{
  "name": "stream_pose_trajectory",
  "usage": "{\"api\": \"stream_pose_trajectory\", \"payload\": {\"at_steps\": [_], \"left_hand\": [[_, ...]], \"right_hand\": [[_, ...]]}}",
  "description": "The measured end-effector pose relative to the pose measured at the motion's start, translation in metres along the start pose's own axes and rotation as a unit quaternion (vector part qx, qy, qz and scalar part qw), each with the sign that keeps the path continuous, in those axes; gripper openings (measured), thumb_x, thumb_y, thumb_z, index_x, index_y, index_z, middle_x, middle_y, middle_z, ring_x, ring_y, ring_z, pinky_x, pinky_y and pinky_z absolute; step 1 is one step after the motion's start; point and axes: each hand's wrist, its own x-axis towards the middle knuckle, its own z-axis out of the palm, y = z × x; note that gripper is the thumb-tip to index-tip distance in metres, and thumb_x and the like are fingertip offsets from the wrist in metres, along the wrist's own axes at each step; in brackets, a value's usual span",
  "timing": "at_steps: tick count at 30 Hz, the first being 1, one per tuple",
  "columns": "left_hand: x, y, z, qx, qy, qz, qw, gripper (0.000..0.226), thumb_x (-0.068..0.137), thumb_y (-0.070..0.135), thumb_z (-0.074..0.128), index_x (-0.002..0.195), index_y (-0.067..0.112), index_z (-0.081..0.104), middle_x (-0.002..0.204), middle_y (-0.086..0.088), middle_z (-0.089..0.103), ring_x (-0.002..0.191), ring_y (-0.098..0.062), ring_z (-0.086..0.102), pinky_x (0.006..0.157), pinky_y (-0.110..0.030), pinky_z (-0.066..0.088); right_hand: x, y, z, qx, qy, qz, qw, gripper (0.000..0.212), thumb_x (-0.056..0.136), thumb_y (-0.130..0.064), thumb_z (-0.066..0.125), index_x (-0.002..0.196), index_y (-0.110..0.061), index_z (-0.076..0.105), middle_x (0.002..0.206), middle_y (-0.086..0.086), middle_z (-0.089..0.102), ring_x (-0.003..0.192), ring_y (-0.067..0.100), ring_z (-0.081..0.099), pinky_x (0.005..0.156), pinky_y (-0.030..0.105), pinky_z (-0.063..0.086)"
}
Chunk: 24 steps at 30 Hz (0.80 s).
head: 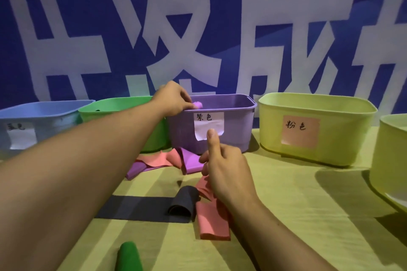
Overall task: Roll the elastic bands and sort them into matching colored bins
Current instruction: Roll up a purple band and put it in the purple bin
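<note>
Elastic bands lie loose on the yellow-green counter (297,204) in front of a row of bins along its far edge. The left hand (174,100) reaches over the near-left rim of the purple bin (220,138), and its grip is a pinch: thumb and fingertips hold a small rolled purple band (198,104) just above the bin's opening. The right hand (229,171) hovers over the middle of the counter with the thumb raised and the other fingers loosely curled; whether that grip holds the pink band (213,222) beneath it cannot be told, since the hand covers the band's upper end.

That pink band runs toward the near edge, flat at its lower end. Just beside it on the left, a dark grey band (141,207) stretches flat across the counter, its right end curled up into a loop touching the pink one. Close to the foot of the purple bin, a purple band (189,161) and another pink band (163,158) lie crumpled and overlapping. A green band (128,256), rolled, sits at the near edge.

From the left, the row holds a blue bin (44,116), a green bin (110,105), the purple bin with a white paper label, a pale yellow bin (343,138) bearing a pink label, and part of another pale bin (394,160) at the right edge. A blue banner (198,17) with large white characters hangs behind.
</note>
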Motion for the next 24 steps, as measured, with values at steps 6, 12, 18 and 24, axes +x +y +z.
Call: {"api": "stream_pose_trajectory", "payload": {"at_steps": [6, 12, 18, 24], "left_hand": [[0.01, -0.003, 0.006, 0.001, 0.009, -0.013, 1.0, 0.032, 0.083, 0.04, 0.082, 0.103, 0.016, 0.081, 0.102, -0.002, 0.076, 0.096, -0.019, 0.067, 0.084, -0.037, 0.057], [-0.012, -0.002, 0.0, -0.106, 0.092, 0.007, 0.99, 0.025, 0.086, 0.037, 0.081, 0.102, 0.017, 0.078, 0.095, 0.004, 0.074, 0.093, -0.013, 0.068, 0.087, -0.034, 0.054], [-0.067, -0.003, 0.011, -0.239, 0.163, 0.031, 0.957, 0.015, 0.087, 0.035, 0.08, 0.094, 0.022, 0.078, 0.091, 0.012, 0.074, 0.089, -0.005, 0.069, 0.083, -0.027, 0.055], [-0.11, -0.028, 0.032, -0.371, 0.129, -0.033, 0.919, 0.008, 0.085, 0.028, 0.083, 0.088, 0.023, 0.078, 0.087, 0.003, 0.077, 0.081, -0.015, 0.07, 0.078, -0.035, 0.059]], "right_hand": [[0.001, 0.0, -0.001, -0.007, -0.011, 0.002, 1.0, 0.075, 0.097, -0.074, 0.023, 0.074, -0.021, 0.071, 0.072, 0.001, 0.072, 0.076, 0.017, 0.069, 0.079, 0.049, 0.059], [0.002, 0.001, -0.003, -0.005, 0.0, -0.003, 1.0, 0.075, 0.098, -0.074, 0.025, 0.074, -0.02, 0.071, 0.072, 0.002, 0.072, 0.076, 0.021, 0.07, 0.08, 0.05, 0.058], [0.005, -0.003, -0.01, -0.007, 0.016, 0.002, 1.0, 0.066, 0.101, -0.067, 0.03, 0.072, -0.023, 0.069, 0.069, -0.001, 0.071, 0.073, 0.019, 0.07, 0.078, 0.048, 0.06], [0.008, 0.0, -0.014, -0.035, 0.013, 0.013, 0.999, 0.06, 0.102, -0.063, 0.038, 0.081, -0.017, 0.07, 0.067, -0.001, 0.069, 0.066, 0.016, 0.064, 0.075, 0.047, 0.059]]}}
